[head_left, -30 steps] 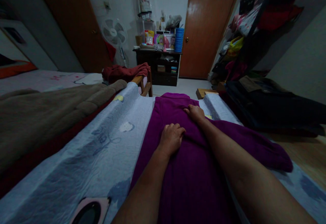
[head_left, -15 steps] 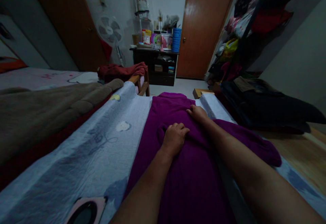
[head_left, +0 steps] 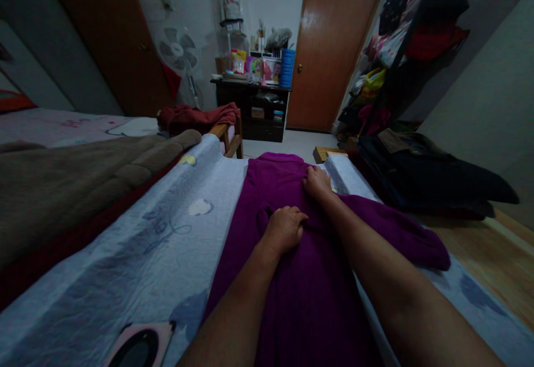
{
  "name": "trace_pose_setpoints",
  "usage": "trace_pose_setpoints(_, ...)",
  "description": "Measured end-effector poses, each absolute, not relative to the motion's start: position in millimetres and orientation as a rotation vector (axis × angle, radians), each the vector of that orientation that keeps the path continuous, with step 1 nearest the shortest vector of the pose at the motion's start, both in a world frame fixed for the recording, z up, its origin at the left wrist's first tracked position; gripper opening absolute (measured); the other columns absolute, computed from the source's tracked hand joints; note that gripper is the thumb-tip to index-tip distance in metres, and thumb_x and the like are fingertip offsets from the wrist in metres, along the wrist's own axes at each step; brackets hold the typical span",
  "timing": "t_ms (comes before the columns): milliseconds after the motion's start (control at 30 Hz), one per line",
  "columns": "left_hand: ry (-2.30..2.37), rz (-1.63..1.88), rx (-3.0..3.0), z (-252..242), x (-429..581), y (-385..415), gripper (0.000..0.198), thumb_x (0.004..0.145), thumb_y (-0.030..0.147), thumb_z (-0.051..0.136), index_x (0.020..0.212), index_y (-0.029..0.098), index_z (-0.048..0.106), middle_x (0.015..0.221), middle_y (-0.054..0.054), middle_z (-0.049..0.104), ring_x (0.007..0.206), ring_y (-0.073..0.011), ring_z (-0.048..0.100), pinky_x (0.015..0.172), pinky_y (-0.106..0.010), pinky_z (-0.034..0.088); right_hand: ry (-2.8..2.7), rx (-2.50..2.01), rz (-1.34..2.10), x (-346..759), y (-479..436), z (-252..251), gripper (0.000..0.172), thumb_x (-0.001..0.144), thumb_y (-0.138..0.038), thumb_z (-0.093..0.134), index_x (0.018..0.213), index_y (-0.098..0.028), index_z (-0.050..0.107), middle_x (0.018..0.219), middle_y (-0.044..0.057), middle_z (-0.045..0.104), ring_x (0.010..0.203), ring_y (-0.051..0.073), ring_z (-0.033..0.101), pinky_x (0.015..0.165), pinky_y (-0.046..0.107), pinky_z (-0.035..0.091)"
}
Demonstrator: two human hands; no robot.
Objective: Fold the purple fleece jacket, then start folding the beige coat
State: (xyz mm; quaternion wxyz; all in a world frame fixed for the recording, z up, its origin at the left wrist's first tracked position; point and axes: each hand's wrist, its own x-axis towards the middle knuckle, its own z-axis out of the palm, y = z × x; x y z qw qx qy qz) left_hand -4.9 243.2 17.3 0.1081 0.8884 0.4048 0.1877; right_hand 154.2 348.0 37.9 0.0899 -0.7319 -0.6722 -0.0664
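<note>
A purple garment (head_left: 300, 278) lies spread lengthwise on a pale blue printed bedsheet (head_left: 137, 256). My left hand (head_left: 285, 228) rests on its middle with the fingers curled, bunching a fold of the purple cloth. My right hand (head_left: 317, 180) lies farther up near the garment's top end, fingers bent and pressing into the fabric. One purple sleeve (head_left: 400, 233) stretches out to the right, toward the mattress edge.
A brown blanket (head_left: 75, 172) covers the bed on the left, with a dark red cloth (head_left: 196, 117) at its foot. Dark clothes (head_left: 425, 178) are piled at the right. A fan (head_left: 177, 55), a cluttered dark cabinet (head_left: 254, 105) and a wooden door (head_left: 329, 44) stand beyond.
My right hand has slid a little farther up the garment. The left hand stays on the middle, and the view has shifted slightly.
</note>
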Motion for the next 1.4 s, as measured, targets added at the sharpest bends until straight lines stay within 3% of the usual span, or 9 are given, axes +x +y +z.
trace_pose_setpoints(233,1.137,0.594,2.585,19.3,-6.4,242.1,0.025,0.084,0.021,0.054,0.098,0.025,0.074,0.102,-0.003,0.07,0.093,-0.0215,0.062,0.087,-0.036,0.047,-2.179,-1.946,0.089,132.1,328.1,19.5,0.032,0.096,-0.033,0.042,0.119,-0.019,0.059,0.125,0.012,0.061,0.117,0.025,0.054,0.098,0.041,0.04)
trace_pose_setpoints(400,1.141,0.61,2.562,17.3,-5.9,242.8,0.024,0.082,0.02,0.054,0.094,0.024,0.075,0.1,-0.003,0.072,0.093,-0.0217,0.063,0.087,-0.037,0.047,-2.184,-1.948,0.128,146.5,325.1,1.8,0.045,0.099,-0.043,0.034,0.138,-0.023,0.047,0.152,0.006,0.04,0.142,0.024,0.029,0.113,0.051,0.022)
trace_pose_setpoints(533,1.121,0.627,2.506,15.1,-6.1,244.5,0.027,0.078,0.015,0.055,0.094,0.024,0.074,0.1,-0.002,0.073,0.093,-0.021,0.064,0.088,-0.035,0.048,-2.123,-2.063,0.227,157.0,330.0,3.1,0.053,0.099,-0.048,0.031,0.145,-0.024,0.04,0.158,0.005,0.029,0.145,0.026,0.02,0.115,0.052,0.019)
trace_pose_setpoints(700,1.105,0.823,2.358,23.8,-12.1,249.6,0.03,0.072,0.006,0.052,0.091,0.022,0.07,0.095,-0.001,0.071,0.09,-0.0164,0.064,0.087,-0.027,0.048,-1.74,-2.323,0.445,148.2,332.4,24.7,0.067,0.094,-0.053,0.036,0.15,-0.017,0.031,0.157,0.017,0.027,0.143,0.038,0.024,0.11,0.061,0.022)
trace_pose_setpoints(833,1.551,1.162,2.137,36.5,-31.9,258.3,0.026,0.074,0.004,0.047,0.084,0.02,0.065,0.093,-0.004,0.066,0.09,-0.0164,0.061,0.086,-0.026,0.047,-1.649,-2.131,0.41,116.7,326.8,38.4,0.067,0.092,-0.045,0.037,0.15,-0.013,0.028,0.156,0.018,0.027,0.144,0.032,0.023,0.113,0.051,0.025)
trace_pose_setpoints(933,1.859,1.052,1.973,39.0,-51.6,265.9,0.018,0.076,0.008,0.051,0.08,0.02,0.064,0.09,-0.006,0.064,0.087,-0.0188,0.061,0.084,-0.029,0.047,-1.65,-1.995,0.366,93.3,312.6,31.2,0.062,0.092,-0.041,0.037,0.148,-0.012,0.032,0.151,0.018,0.038,0.141,0.028,0.032,0.111,0.045,0.03)
trace_pose_setpoints(1033,1.866,0.858,1.885,36.5,-66.3,271.6,0.011,0.076,0.013,0.056,0.081,0.019,0.064,0.085,-0.005,0.066,0.083,-0.02,0.062,0.079,-0.029,0.046,-1.716,-2.001,0.332,82.1,292.7,14.6,0.055,0.093,-0.038,0.038,0.141,-0.011,0.042,0.143,0.02,0.047,0.135,0.028,0.041,0.108,0.044,0.033)
trace_pose_setpoints(1233,1.776,0.681,1.844,31.9,-73.9,274.4,0.004,0.078,0.021,0.062,0.079,0.018,0.065,0.083,-0.004,0.07,0.079,-0.017,0.063,0.073,-0.026,0.045,-1.822,-2.036,0.094,82.1,271.6,-2.1,0.047,0.096,-0.035,0.038,0.135,-0.012,0.049,0.144,0.017,0.047,0.137,0.028,0.036,0.112,0.046,0.024)
trace_pose_setpoints(1400,1.678,0.679,1.92,24.0,-73.0,272.6,0.023,0.068,0.019,0.071,0.09,0.018,0.063,0.087,-0.003,0.069,0.078,-0.0165,0.062,0.071,-0.025,0.045,-1.818,-1.981,0.067,83.0,274.2,-2.1,0.039,0.095,-0.028,0.04,0.129,-0.016,0.055,0.139,0.015,0.052,0.131,0.027,0.042,0.109,0.045,0.026)
